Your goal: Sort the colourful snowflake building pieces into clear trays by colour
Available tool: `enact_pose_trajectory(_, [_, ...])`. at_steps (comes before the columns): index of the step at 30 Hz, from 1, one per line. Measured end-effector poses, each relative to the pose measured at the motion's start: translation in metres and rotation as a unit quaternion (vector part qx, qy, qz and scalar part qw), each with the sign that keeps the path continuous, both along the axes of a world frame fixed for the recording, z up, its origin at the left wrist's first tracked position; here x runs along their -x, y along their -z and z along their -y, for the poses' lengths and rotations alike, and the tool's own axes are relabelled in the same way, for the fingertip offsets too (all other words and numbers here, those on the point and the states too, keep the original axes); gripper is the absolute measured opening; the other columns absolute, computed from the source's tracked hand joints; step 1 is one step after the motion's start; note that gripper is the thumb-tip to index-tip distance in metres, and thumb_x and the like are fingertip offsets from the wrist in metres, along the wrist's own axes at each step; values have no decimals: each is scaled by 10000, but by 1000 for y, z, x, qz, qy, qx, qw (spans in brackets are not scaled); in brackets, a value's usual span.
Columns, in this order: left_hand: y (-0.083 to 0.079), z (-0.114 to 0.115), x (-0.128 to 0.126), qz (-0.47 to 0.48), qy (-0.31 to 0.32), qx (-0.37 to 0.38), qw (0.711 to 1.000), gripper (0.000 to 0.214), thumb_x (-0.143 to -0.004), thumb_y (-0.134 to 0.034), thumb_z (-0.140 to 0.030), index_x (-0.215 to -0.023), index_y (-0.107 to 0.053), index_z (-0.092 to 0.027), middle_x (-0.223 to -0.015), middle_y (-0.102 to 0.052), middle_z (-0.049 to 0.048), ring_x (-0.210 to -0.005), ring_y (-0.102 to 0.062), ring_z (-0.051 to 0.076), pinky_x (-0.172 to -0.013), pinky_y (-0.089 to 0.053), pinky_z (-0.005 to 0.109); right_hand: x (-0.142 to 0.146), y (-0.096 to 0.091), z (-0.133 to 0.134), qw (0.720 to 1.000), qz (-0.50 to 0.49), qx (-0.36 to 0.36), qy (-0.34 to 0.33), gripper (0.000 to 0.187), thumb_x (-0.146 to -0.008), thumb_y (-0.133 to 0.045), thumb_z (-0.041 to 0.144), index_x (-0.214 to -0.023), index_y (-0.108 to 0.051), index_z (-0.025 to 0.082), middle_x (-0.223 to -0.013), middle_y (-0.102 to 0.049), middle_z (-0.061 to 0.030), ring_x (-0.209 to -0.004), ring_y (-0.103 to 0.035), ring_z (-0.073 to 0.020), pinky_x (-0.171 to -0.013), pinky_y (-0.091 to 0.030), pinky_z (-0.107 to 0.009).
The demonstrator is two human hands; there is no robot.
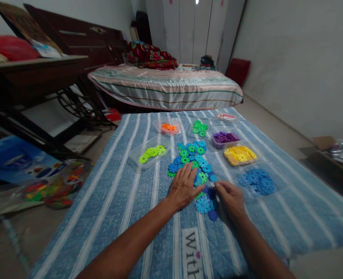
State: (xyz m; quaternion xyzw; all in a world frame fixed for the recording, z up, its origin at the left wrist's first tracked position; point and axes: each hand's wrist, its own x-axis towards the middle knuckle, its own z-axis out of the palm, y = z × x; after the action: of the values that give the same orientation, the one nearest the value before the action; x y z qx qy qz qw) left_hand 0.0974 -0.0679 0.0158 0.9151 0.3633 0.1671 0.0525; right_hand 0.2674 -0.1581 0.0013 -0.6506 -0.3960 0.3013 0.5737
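Blue and green flower-shaped interlocking discs (202, 161) lie in a loose heap on the striped cloth in the middle of the head view. My left hand (182, 189) rests over the heap's left side, palm down, its fingers stretched out and its thumb pointing right. At the right edge of the same heap is my right hand (232, 197), with thumb and fingers drawn together beside blue discs. What sits between those fingertips, if anything, is hidden. A larger blue disc (203, 204) and a dark blue disc (213, 215) lie between my wrists.
Around the heap stand clear tubs with yellow-green discs (152, 153), orange discs (168, 128), green discs (200, 128), purple discs (225, 137), yellow discs (240, 154) and blue discs (258, 181). A small clear box (226, 116) sits at the far edge. Beyond is a bed (171, 91).
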Motion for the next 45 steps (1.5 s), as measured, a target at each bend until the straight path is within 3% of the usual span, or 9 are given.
enact_pose_trajectory(5, [-1, 26, 7, -7, 103, 9, 995, 821, -767, -617, -622, -1390, -413, -128, -1499, -360, 198, -1412, -274, 347, -1118, -291, 532, 1, 4, -1, 1000, 1, 4, 9, 280, -778, -639, 444, -759, -726, 179, -699, -689, -41, -691, -610, -197, -674, -472, -322])
enact_pose_trajectory(8, [5, 36, 4, -9, 132, -3, 991, 797, -779, -577, -654, -1389, -412, -169, -1502, -370, 160, -1424, -258, 314, -1131, -271, 510, 2, 6, -1, 1000, 6, 2, 10, 289, -774, -639, 456, -755, -726, 181, -696, -688, -39, -686, -608, -196, -666, -474, -321])
enact_pose_trajectory(16, [6, 20, -3, -13, 38, -63, 997, 516, -869, -583, -449, -1282, -497, -152, -1417, -485, 157, -1364, -375, 295, -1105, -301, 491, 3, 6, -5, 1000, -23, -4, 15, 309, -738, -675, 476, -739, -737, 173, -683, -692, -50, -680, -615, -210, -674, -483, -345])
enact_pose_trajectory(22, [8, 23, 3, 18, 22, -59, 998, 385, -887, -568, -335, -1225, -532, -155, -1349, -552, 149, -1298, -465, 290, -1076, -346, 510, 8, -8, -8, 998, -60, 16, -29, 332, -724, -685, 482, -630, -698, 164, -558, -611, -30, -537, -530, -170, -540, -435, -314])
enact_pose_trajectory(27, [6, 22, 7, 41, 32, -55, 997, 297, -892, -530, -236, -1176, -565, -158, -1301, -591, 149, -1255, -512, 282, -1061, -371, 514, 6, -25, -43, 1000, 9, -11, -7, 283, -738, -654, 445, -678, -725, 178, -619, -648, -23, -622, -571, -182, -618, -456, -305])
enact_pose_trajectory(31, [7, 20, 9, 56, 39, -51, 996, 253, -889, -521, -211, -1127, -586, -155, -1252, -626, 138, -1224, -540, 279, -1050, -393, 511, 1, -21, -84, 996, 27, -53, 67, 229, -706, -661, 417, -676, -730, 200, -654, -671, -28, -666, -592, -197, -678, -476, -328])
enact_pose_trajectory(34, [7, 20, 11, 76, 44, -51, 995, 226, -891, -505, -189, -1095, -596, -160, -1222, -646, 122, -1195, -563, 268, -1047, -405, 506, 5, -10, -105, 995, -5, -57, 85, 194, -705, -666, 401, -694, -729, 219, -675, -683, -22, -685, -601, -189, -712, -482, -332])
enact_pose_trajectory(39, [7, 17, 12, 113, 45, -48, 991, 239, -910, -421, -129, -1049, -610, -169, -1151, -679, 105, -1135, -602, 230, -1036, -431, 475, 16, -4, -117, 992, -106, -53, 37, 254, -667, -720, 447, -673, -714, 193, -652, -676, -20, -630, -595, -155, -649, -487, -291])
enact_pose_trajectory(45, [5, 12, 15, 157, 55, -56, 984, 266, -893, -392, -91, -998, -625, -168, -1061, -716, 97, -1026, -659, 209, -963, -505, 433, 3, -6, -119, 958, -284, -45, -14, 289, -621, -790, 434, -711, -697, 176, -612, -667, -16, -550, -589, -126, -546, -486, -244])
